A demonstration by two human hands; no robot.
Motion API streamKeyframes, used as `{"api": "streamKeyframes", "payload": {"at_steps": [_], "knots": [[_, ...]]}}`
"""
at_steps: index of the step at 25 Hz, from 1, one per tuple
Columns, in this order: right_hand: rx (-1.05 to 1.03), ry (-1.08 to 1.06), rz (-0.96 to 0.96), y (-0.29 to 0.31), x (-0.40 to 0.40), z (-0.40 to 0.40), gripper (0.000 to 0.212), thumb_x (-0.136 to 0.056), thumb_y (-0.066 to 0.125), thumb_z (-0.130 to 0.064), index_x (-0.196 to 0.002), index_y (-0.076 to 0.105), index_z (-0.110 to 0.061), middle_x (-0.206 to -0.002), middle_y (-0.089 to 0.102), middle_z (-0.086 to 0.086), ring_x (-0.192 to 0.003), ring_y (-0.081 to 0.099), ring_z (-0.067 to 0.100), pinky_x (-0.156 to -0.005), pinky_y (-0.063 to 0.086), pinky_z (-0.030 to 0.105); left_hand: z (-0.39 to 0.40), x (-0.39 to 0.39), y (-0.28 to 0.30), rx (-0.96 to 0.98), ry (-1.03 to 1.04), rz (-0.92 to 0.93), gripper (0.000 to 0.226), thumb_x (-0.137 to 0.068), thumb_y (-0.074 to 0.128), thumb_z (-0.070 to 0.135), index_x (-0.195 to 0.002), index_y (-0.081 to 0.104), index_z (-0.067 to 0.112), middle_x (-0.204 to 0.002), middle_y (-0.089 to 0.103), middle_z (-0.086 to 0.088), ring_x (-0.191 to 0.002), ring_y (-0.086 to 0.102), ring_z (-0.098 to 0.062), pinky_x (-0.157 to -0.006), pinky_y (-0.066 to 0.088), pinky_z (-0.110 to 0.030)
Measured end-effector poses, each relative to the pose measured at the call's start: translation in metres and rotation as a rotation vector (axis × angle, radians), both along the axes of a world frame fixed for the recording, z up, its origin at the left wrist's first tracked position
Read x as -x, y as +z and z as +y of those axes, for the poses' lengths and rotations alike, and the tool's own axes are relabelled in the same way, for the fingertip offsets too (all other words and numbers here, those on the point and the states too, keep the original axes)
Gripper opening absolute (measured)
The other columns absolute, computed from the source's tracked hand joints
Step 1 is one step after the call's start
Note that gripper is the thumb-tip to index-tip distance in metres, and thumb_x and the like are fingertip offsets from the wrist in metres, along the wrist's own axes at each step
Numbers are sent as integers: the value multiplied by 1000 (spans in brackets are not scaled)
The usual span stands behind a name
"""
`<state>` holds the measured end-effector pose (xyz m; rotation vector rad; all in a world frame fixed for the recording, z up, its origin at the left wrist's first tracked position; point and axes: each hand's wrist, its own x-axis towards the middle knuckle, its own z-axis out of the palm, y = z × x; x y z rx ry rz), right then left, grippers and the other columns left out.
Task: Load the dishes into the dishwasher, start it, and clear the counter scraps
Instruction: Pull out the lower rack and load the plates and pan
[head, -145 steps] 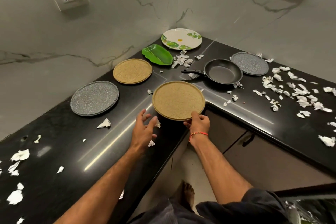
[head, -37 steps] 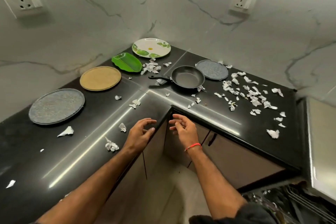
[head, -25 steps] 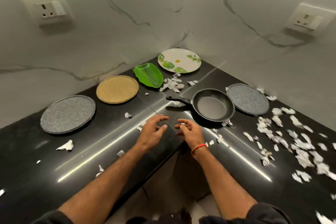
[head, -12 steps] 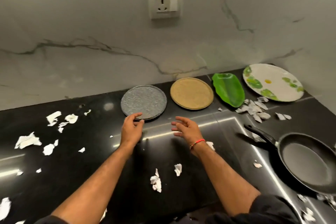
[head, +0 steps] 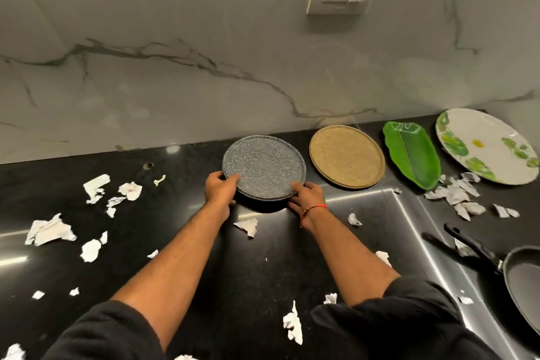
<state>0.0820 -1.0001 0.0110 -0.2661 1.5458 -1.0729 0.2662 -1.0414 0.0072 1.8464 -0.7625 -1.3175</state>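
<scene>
Two hands' grip on empty grey plate (head: pixel 264 166)

The frying pan (head: pixel 523 280) was cut off by the right edge, only its handle and part of its bowl showing. The floral plate (head: pixel 485 146) ran past that same edge, and the near rim of the grey speckled plate (head: pixel 264 166) hid the fingertips of both hands

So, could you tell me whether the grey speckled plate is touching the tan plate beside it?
Apart. The head view shows a strip of black counter between the grey speckled plate and the tan plate.
</scene>
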Motion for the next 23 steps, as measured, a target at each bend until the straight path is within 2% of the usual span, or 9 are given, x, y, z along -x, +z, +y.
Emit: {"api": "streamKeyframes", "payload": {"at_steps": [1,3,6,9,11,13,16,19,23], "knots": [[18,-21,-36,4,-2,3,19,-97,56,-9,-115,55,-6,-96,65,13,-77,64,22,-68,54,34,0,2,4,16,-6,66,20,-91,67,19,-110,64,15,-102,69,-7,-75,61,-18,-47,48,-27],[84,-63,-86,15,-3,15,5,-96,55,-8,-101,57,-9,-94,65,11,-78,65,22,-66,55,34,12,4,18,41,5,234,11,-95,60,14,-105,63,16,-101,68,-4,-83,63,-17,-52,55,-30],[206,-115,-37,34,4,45,19,-91,52,0,-108,57,-9,-98,64,11,-86,61,21,-68,55,37,48,4,26,26,-69,378,16,-97,55,12,-110,62,15,-107,69,-5,-92,66,-20,-65,57,-36],[373,-175,134,60,33,93,23,-90,49,4,-105,59,-11,-89,65,9,-80,62,20,-76,54,44,87,21,22,64,-194,367,30,-94,59,11,-123,54,16,-109,66,-11,-82,65,-22,-64,57,-38],[449,-204,304,77,57,139,25,-93,49,6,-104,62,-13,-84,68,1,-76,64,10,-73,55,32,110,42,20,93,-254,385,44,-95,63,18,-135,47,22,-114,66,-8,-89,68,-23,-73,58,-43],[482,-274,402,83,83,206,24,-98,49,2,-107,64,-15,-95,72,-4,-89,67,9,-82,56,29,145,70,24,104,-390,420,43,-93,68,26,-133,54,25,-117,70,-3,-106,68,-25,-90,56,-49],[453,-450,507,82,101,309,31,-96,58,-17,-126,61,-8,-119,70,4,-113,64,21,-100,51,40,206,113,28,138,-679,383,36,-91,72,29,-124,63,22,-118,73,-3,-112,68,-25,-102,51,-50],[444,-713,550,87,94,428,24,-96,59,-6,-116,66,-19,-105,74,-9,-98,67,8,-89,51,30,299,152,30,-3,-856,471,27,-97,64,33,-122,63,23,-120,72,-4,-114,67,-26,-103,50,-51],[487,-882,535,102,59,591,31,-94,59,2,-115,65,-20,-101,75,-9,-95,68,7,-84,54,25,455,176,33,-171,-948,498,24,-108,43,27,-108,64,16,-124,67,-9,-99,66,-18,-94,50,-36]]}}
